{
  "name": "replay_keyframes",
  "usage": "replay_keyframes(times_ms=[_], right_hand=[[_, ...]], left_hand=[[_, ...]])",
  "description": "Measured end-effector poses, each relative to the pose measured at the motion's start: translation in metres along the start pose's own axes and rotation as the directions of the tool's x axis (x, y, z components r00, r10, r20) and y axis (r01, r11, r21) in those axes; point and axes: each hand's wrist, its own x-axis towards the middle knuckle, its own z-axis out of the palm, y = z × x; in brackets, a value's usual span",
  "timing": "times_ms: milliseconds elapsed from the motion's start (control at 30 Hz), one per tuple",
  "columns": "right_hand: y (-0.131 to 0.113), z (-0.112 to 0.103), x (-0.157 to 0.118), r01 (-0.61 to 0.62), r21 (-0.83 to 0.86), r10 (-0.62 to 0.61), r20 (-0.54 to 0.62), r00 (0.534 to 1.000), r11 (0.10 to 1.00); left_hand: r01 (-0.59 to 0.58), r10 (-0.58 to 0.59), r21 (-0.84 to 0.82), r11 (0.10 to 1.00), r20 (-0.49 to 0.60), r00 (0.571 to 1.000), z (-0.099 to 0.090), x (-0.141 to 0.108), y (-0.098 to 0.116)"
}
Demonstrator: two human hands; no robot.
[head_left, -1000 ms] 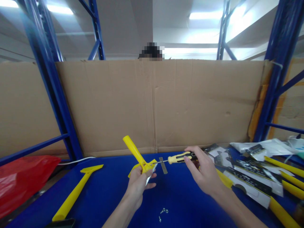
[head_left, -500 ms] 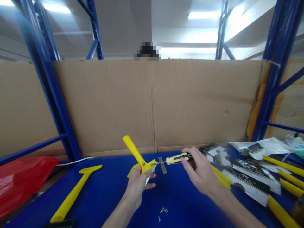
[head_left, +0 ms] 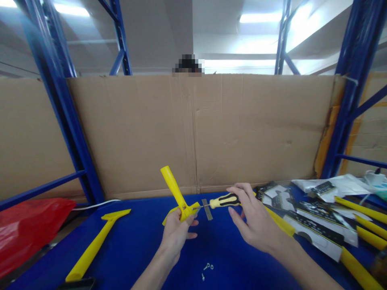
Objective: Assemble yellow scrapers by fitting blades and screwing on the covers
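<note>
My left hand (head_left: 178, 227) is closed around the head of a yellow scraper (head_left: 173, 187), a tube-like handle with a wide flat end, tilted up and to the left. A screwdriver (head_left: 225, 200) with a cream and black handle points left, its tip against the scraper's head. The fingers of my right hand (head_left: 249, 213) are at the back of the screwdriver handle, with the thumb a little apart from it. Below, on the blue table, lie several small screws and nuts (head_left: 207, 266). Whatever screw is under the tip is too small to make out.
Another yellow scraper (head_left: 96, 245) lies at the left, near a red plastic bag (head_left: 33, 233). Printed packages (head_left: 314, 237) and more yellow handles (head_left: 359, 266) cover the right side. A cardboard wall (head_left: 256, 133) stands behind the blue table (head_left: 145, 241); a person's head shows above it.
The scraper's handle has swung slightly up and to the right. My right hand has shifted a little on the screwdriver, its thumb moving off the handle.
</note>
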Motion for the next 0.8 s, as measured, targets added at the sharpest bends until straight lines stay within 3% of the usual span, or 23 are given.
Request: replay_keyframes(times_ms=[133,233,367,500,633,733,800], right_hand=[[-0.0025,0.0015,-0.0016,0.053,-0.007,-0.053,0.016,0.998,0.999],[-0.0066,0.0036,-0.0023,-0.061,-0.075,0.061,0.007,0.998,0.995],[-0.0103,-0.0007,-0.0007,-0.124,0.114,0.123,0.016,0.992,0.986],[-0.0065,-0.0054,0.0023,-0.222,0.089,0.22,0.035,0.975,0.971],[-0.0042,-0.005,0.0024,-0.172,0.133,0.163,0.077,0.984,0.976],[-0.0057,-0.0028,0.0009,-0.242,0.042,0.237,0.101,0.966,0.969],[-0.0067,-0.0008,-0.0004,-0.238,0.074,0.232,0.08,0.969,0.968]], left_hand=[[-0.035,0.035,-0.008,0.999,-0.053,0.998,0.0004,0.0005,-0.0006],[-0.06,0.061,0.014,0.998,-0.094,0.994,0.0,0.0022,-0.0018],[-0.071,0.08,0.1,0.992,-0.088,0.993,0.0014,0.002,-0.003],[-0.085,0.098,0.139,0.987,-0.09,0.991,0.0044,0.0,-0.0048],[-0.096,0.112,0.145,0.985,-0.109,0.988,0.0045,0.0006,-0.0072],[-0.111,0.132,0.181,0.977,-0.11,0.985,0.0024,0.0019,-0.0074],[-0.116,0.138,0.175,0.978,-0.117,0.984,0.0005,0.0032,-0.0066]])
